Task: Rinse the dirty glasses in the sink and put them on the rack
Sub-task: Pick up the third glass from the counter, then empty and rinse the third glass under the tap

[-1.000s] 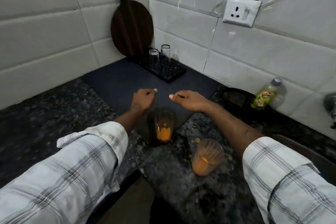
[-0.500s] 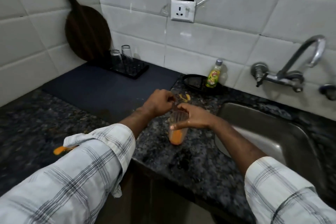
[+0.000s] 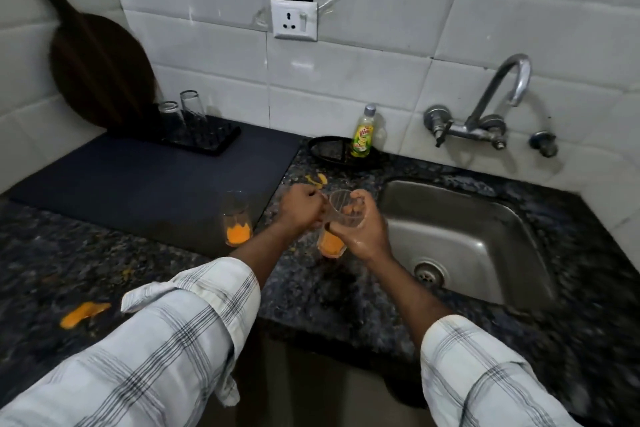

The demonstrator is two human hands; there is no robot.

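Two dirty glasses are seen. The held glass [image 3: 332,243] is roughly upright over the counter, just left of the sink [image 3: 485,229], and is clasped by the right hand [image 3: 360,232]. The left hand [image 3: 301,208] is curled at its rim; whether it pinches cannot be told. The second glass [image 3: 237,222] is stood further left. The sink lies rightward, so the right hand is judged nearer.

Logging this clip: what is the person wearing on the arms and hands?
The left sleeve and right sleeve are white cloth crossed by a check of thin dark grey lines. Both are pushed up, leaving the forearms bare, and the left cuff hangs open. The left grip and right grip are ungloved, and no ring or watch shows.
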